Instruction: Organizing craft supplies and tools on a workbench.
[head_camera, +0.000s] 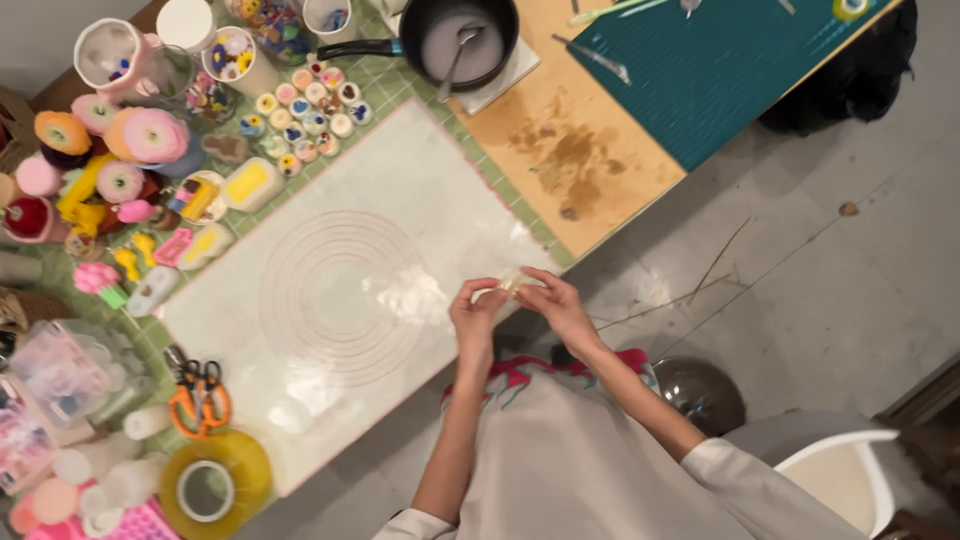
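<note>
We see the left hand (474, 312) and the right hand (556, 304) meeting at the near edge of the table, fingers pinched together on a small pale piece (513, 282) held between them; it is too small for us to say what it is, perhaps a bit of wax or a clear mould. Just beyond the hands lies a white silicone mat (350, 290) printed with concentric rings. Further out past the left hand sit orange-handled scissors (198, 395) and a yellow roll of tape (212, 485), with clear plastic boxes (55, 385) beside them. Across the mat, rows of small round colourful pieces (305, 115) and pink and yellow flower shapes (135, 135) crowd a green checked cloth (395, 85). Beyond the right hand stand a dark saucepan (462, 38) with a spoon, a stained wooden board (570, 160) and a teal cutting mat (720, 65). Under the right arm the floor (800, 260) is grey and speckled, with a white chair (850, 470).
</note>
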